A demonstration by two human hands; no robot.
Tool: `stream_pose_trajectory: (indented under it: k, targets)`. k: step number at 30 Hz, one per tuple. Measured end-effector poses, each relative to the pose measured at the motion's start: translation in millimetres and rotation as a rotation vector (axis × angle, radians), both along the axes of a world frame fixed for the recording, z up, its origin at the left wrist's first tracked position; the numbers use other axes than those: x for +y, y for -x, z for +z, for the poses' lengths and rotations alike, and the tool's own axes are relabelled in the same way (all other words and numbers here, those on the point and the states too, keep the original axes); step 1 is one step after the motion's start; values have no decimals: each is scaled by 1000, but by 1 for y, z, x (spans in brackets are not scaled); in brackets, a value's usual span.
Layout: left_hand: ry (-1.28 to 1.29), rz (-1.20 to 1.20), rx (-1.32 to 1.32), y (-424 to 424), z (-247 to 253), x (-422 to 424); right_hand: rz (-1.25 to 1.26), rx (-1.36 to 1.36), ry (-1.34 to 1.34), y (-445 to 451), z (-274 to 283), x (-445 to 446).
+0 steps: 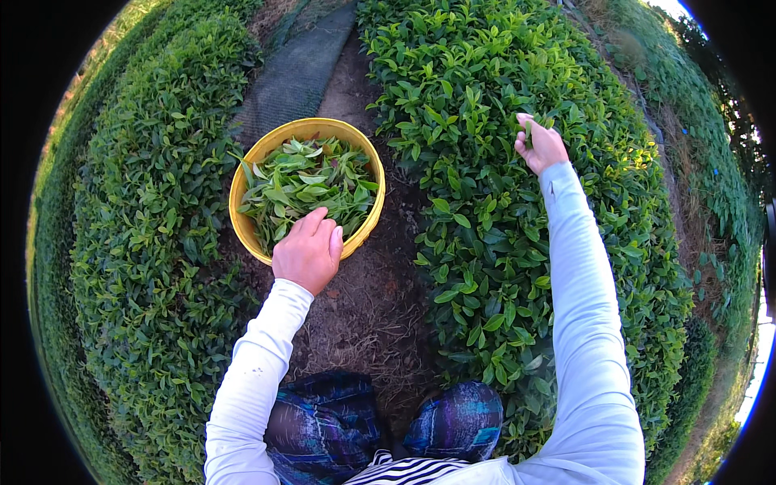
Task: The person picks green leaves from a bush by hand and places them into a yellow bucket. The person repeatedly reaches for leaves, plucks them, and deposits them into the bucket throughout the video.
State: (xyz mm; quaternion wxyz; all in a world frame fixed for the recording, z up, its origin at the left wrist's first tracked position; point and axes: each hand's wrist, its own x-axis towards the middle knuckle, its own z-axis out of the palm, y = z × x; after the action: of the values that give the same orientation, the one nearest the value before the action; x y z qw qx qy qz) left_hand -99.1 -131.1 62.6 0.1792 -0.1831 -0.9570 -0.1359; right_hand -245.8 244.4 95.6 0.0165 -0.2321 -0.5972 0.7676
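A yellow plastic bucket [377,212] holds a heap of plucked green leaves [309,173], a few of them reddish. My left hand [308,250] is at the bucket's near rim, its fingers curled over the edge and partly hidden; whether they grip the rim or leaves cannot be told. Over the right-hand row of leafy bushes [479,127] is my right hand [539,144], with fingers closed on green leaves [529,133].
Another dense row of bushes [151,200] runs along the left. Between the rows lies a bare soil path [364,321] with dry grass, and dark mesh cloth [297,66] beyond the bucket. Weedy ground borders the far right. My knees are at the bottom.
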Motion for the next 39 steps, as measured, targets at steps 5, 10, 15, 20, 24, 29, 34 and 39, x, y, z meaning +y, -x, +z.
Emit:
stream_pose_trajectory:
  k: [5, 10, 15, 20, 24, 29, 34, 39]
  targets:
    - [10, 14, 8, -1, 4, -2, -87, -38, -665, 57, -17, -1]
    - [-12, 8, 19, 0, 4, 0, -127, -125, -1196, 114, -35, 24]
    - [-13, 10, 15, -1, 4, -2, -64, 43, -1404, 100, -35, 14]
    - [0, 3, 14, 1, 2, -1, 29, 131, -196, 48, -42, 2]
    - [-5, 14, 19, 0, 2, -1, 368, -89, -8, -32, -16, -33]
    - [-8, 19, 12, -2, 5, -2, 371, -84, 95, -51, 5, -15]
    - [1, 13, 6, -4, 2, -4, 734, -235, 74, -109, 12, -58]
    - [-10, -2, 13, 2, 7, 9, 335, -57, -249, -48, -9, -25]
